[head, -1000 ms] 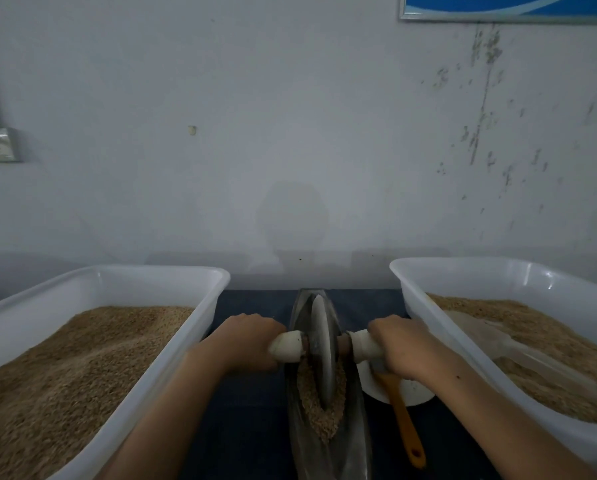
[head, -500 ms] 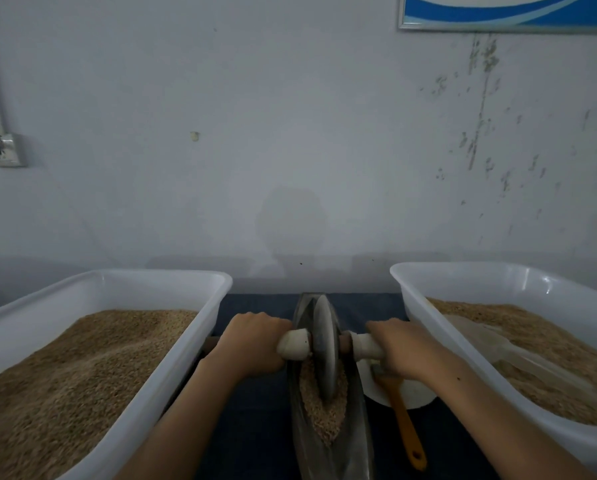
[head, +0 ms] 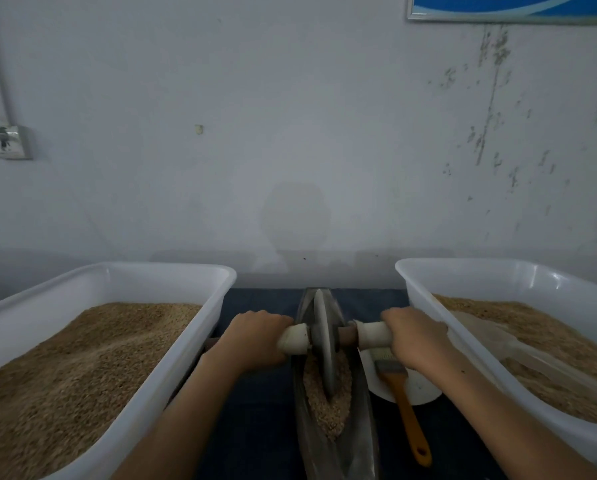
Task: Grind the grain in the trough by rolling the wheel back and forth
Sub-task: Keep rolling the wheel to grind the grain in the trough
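- Wheel (head: 324, 341) stands upright in trough (head: 362, 441), toward its far (12 o'clock) end; grain (head: 328, 407) piles at 6 o'clock of wheel.
- Trough's long axis runs 12–6; axle runs 9–3.
- Left hand (head: 255, 339) wraps the 9 o'clock handle, right hand (head: 416, 336) the 3 o'clock handle; both fists closed.
- Judgement: next stroke pulls toward 6.

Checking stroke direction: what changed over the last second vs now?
The wheel rolled away from the person, toward the far end of the trough, leaving more grain exposed on its near side. Both hands went with it: left hand and right hand keep gripping the axle handles. Nothing grasped or released. Both bins, the brush and the white dish stayed put.
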